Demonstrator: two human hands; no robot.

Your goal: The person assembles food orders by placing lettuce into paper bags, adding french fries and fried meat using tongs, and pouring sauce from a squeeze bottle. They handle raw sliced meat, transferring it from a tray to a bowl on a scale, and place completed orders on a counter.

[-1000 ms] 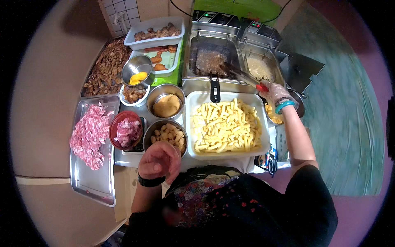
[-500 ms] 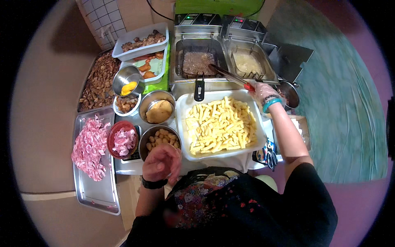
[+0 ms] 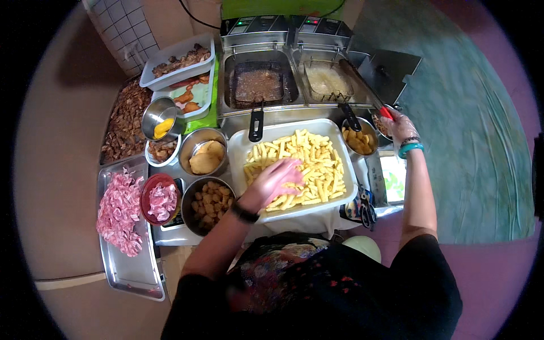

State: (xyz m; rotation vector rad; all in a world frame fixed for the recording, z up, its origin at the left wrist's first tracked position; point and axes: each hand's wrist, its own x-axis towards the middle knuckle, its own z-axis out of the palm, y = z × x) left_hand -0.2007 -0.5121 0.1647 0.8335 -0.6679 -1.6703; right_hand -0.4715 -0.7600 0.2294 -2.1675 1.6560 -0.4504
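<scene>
A white tray [image 3: 240, 144] full of pale yellow fries [image 3: 317, 164] lies in front of me. My left hand [image 3: 273, 181] reaches over its left part, fingers spread and blurred, just above or touching the fries. My right hand [image 3: 400, 127], gloved and with bracelets at the wrist, grips red-handled tongs [image 3: 362, 93] whose metal arms stretch up-left along the right fryer basket [image 3: 328, 82]. The left fryer basket [image 3: 258, 85] holds brown pieces in oil.
Metal bowls of nuggets [image 3: 211, 198] and a flat patty [image 3: 206, 158] stand left of the tray. A flat steel tray with pink raw meat [image 3: 118, 212], a red bowl [image 3: 160, 199], trays of browned meat [image 3: 126, 122] and scissors [image 3: 368, 214] surround them.
My left hand left my chest and reached forward over the fries. My right hand, still on the tongs, drew back to the right of the fryer. The view tilted forward.
</scene>
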